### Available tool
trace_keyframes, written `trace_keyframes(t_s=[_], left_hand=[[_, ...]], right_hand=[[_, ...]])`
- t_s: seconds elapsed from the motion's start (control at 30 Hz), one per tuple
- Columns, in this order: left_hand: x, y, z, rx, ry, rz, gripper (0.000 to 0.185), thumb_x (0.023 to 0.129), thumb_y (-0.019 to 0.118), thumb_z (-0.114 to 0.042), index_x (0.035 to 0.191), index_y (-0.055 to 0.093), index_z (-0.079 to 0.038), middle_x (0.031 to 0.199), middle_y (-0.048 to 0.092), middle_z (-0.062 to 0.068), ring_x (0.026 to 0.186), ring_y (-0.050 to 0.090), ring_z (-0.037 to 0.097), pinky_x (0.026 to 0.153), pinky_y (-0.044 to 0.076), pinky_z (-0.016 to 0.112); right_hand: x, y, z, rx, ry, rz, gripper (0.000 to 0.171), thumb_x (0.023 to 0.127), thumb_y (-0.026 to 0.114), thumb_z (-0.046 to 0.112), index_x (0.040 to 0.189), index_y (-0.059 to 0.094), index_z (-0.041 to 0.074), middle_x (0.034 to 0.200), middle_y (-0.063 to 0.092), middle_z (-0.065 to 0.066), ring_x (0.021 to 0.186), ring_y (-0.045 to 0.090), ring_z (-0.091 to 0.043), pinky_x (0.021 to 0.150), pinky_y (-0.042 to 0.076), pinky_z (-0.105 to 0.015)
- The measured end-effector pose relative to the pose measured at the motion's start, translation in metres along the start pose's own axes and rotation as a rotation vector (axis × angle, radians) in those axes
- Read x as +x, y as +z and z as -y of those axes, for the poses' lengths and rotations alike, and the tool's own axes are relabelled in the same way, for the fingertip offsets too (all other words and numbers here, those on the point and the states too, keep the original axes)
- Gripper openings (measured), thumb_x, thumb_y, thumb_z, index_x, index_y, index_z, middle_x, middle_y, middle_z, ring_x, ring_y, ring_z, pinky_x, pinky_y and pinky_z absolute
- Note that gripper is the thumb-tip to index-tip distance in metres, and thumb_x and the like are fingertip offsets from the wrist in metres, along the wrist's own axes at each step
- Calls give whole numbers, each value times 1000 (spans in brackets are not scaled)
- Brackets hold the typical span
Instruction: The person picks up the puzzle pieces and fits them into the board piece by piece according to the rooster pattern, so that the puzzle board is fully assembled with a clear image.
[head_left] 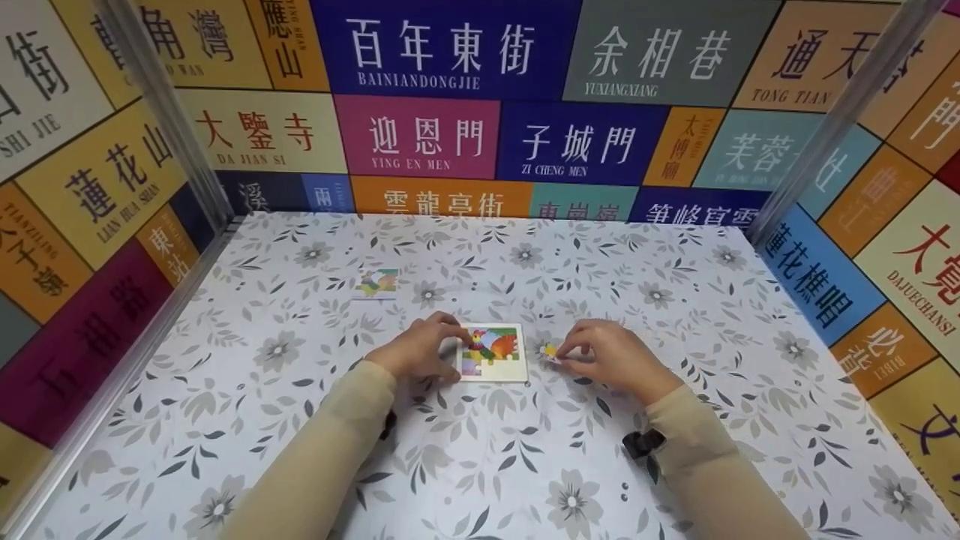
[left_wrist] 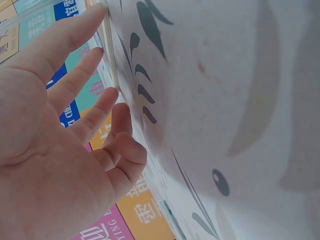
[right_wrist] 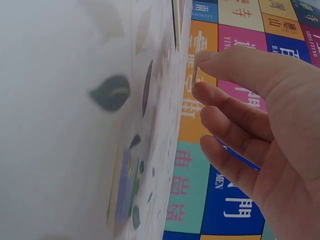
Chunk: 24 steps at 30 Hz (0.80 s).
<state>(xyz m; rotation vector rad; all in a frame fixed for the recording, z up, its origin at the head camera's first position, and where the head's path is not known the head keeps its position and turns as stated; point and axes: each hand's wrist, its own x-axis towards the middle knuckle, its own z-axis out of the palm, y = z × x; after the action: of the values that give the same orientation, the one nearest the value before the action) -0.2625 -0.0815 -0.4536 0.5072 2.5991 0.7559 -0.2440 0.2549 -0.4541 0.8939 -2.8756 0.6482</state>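
A small jigsaw board (head_left: 514, 373) with a pale frame lies flat, partly filled with colourful pieces forming a bird picture. Bare backing shows at its lower right. My left hand (head_left: 420, 349) rests at its left side, thumb at the near left corner and a fingertip over the pieces. In the left wrist view, extended fingertips (left_wrist: 111, 95) meet the board's edge. Just right of the board, my right hand (head_left: 611, 356) pinches a small puzzle piece (head_left: 550, 350) between thumb and index finger. The right wrist view shows this piece (right_wrist: 197, 60) edge-on, other fingers loosely bent.
Beyond the board, to the left, lies a small picture card (head_left: 379, 283) with similar colours. A blurred flat thing with blue and green (right_wrist: 125, 185) lies on the tabletop in the right wrist view. Sign-patterned walls (head_left: 420, 139) enclose the flower-print table (head_left: 570, 450).
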Motion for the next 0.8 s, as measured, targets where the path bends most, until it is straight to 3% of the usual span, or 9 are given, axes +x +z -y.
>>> trace_keyframes(t_s=[0.3, 0.8], left_hand=[[0, 1, 3, 18, 90, -25, 47, 83, 87, -18, 127, 71, -26, 153, 45, 8, 141, 41, 40, 117, 36, 55], [-1, 0, 1, -6, -3, -3, 51, 83, 86, -22, 130, 69, -33, 157, 42, 1, 148, 36, 34, 120, 33, 56]], right_hand=[[9, 11, 17, -21, -41, 5, 10, 86, 84, 20, 96, 83, 23, 100, 74, 8, 94, 70, -17, 84, 57, -39], [31, 31, 49, -74, -89, 64, 9, 88, 83, 28, 96, 83, 25, 101, 72, 8, 95, 66, -13, 87, 55, -36]])
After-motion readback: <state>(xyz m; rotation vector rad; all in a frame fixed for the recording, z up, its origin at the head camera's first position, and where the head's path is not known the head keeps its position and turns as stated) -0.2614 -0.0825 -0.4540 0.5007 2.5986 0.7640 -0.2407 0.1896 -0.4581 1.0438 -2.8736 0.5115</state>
